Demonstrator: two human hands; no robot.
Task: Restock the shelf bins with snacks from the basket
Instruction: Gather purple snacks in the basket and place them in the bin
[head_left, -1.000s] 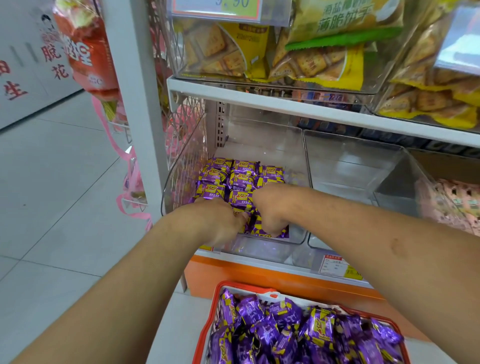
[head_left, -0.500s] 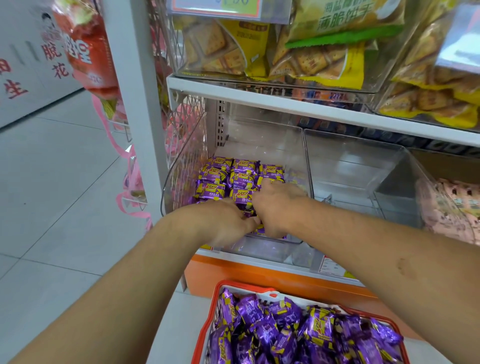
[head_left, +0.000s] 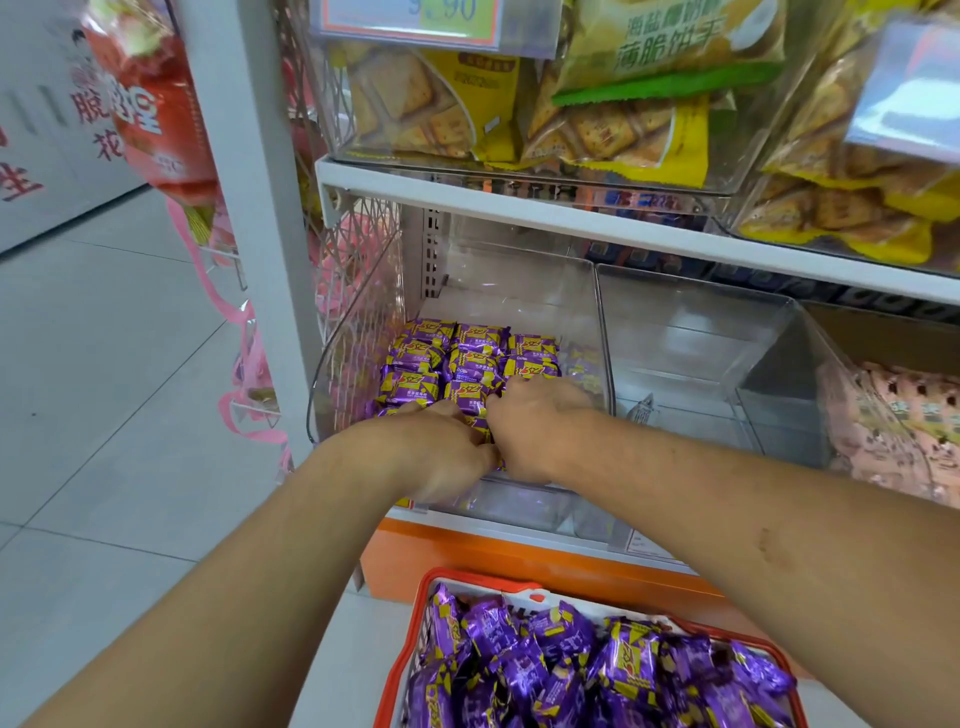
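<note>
The clear shelf bin (head_left: 519, 312) holds neat rows of purple snack packets (head_left: 470, 358) at its front left, with many more heaped in the red basket (head_left: 410, 649) below it. The packets look light, crinkly and slippery, best pinched across their flat middles. Both the left hand (head_left: 441, 452) and the right hand (head_left: 530, 426) reach over the bin's front lip, knuckles up, fingers curled down onto the front row; whether they grip packets, I cannot tell.

Glossy foil snack packets (head_left: 470, 358) fill clear plastic bin (head_left: 602, 332).

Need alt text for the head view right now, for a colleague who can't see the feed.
Both hands, left hand and right hand, reach into the clear shelf bin, arranging purple snack packs in rows. Below, a red basket holds more of them; the neighbouring clear bin looks nearly empty.
</note>
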